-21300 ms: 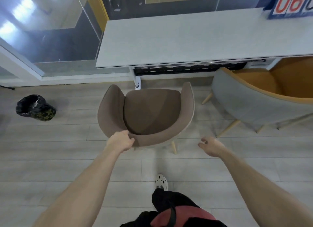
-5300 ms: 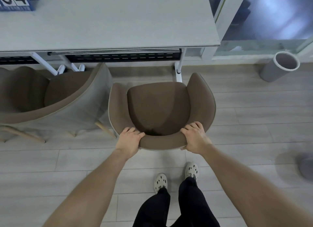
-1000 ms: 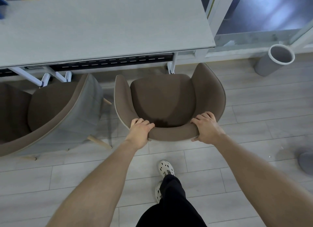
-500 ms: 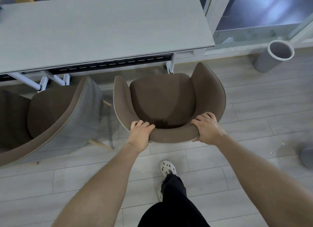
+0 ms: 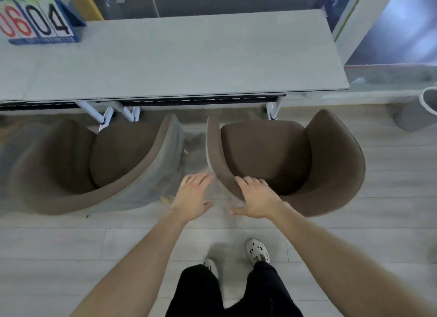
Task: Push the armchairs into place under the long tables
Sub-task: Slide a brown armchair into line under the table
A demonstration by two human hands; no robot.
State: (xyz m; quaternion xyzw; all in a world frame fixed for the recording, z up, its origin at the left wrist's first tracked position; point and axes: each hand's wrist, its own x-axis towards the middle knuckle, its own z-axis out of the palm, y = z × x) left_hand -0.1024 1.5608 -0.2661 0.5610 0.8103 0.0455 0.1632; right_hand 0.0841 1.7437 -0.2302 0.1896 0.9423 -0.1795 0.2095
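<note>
Two brown armchairs stand side by side in front of the long grey table (image 5: 189, 63). The right armchair (image 5: 295, 160) faces the table, its front at the table's edge. The left armchair (image 5: 99, 165), grey on the outside, is angled slightly. My left hand (image 5: 192, 198) hovers open over the floor gap between the two chairs, touching neither. My right hand (image 5: 256, 198) is open with spread fingers over the back left rim of the right armchair; whether it touches the rim is unclear.
A blue score flip-board (image 5: 35, 21) stands on the table at far left. White table legs (image 5: 106, 114) reach the floor behind the left chair. A grey cylindrical bin (image 5: 416, 113) stands at right. My feet are on the pale plank floor behind the chairs.
Both hands have let go of the right armchair's backrest and shifted left. The view has swung left, so the left armchair and the score board now show.
</note>
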